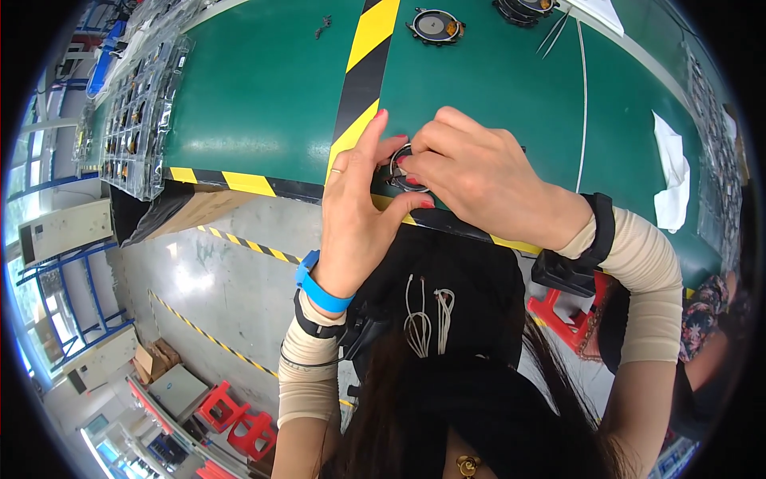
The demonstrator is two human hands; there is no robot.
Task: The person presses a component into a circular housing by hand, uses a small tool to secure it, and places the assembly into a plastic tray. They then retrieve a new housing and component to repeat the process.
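Observation:
At the near edge of the green table, a small round watch case point(396, 171) with a metallic rim lies between my hands. My left hand point(351, 199) steadies it from the left, thumb and fingers around its sides. Over its right part, my right hand point(487, 172) has its fingers bent into a pinch pressed against the case; anything between those fingertips is hidden. Farther up the table rests another round watch case point(436, 26) with a grey disc inside. Several similar cases point(523, 9) are stacked at the top, beside metal tweezers point(554, 33).
Yellow-black tape point(367, 72) crosses the green table point(255, 96). Clear part trays point(144, 120) stand at its left end, more trays point(706, 120) at right. A white cloth or paper point(672, 172), a white cord point(582, 88) and small dark pieces point(323, 27) lie there. Another person point(706, 343) sits at right.

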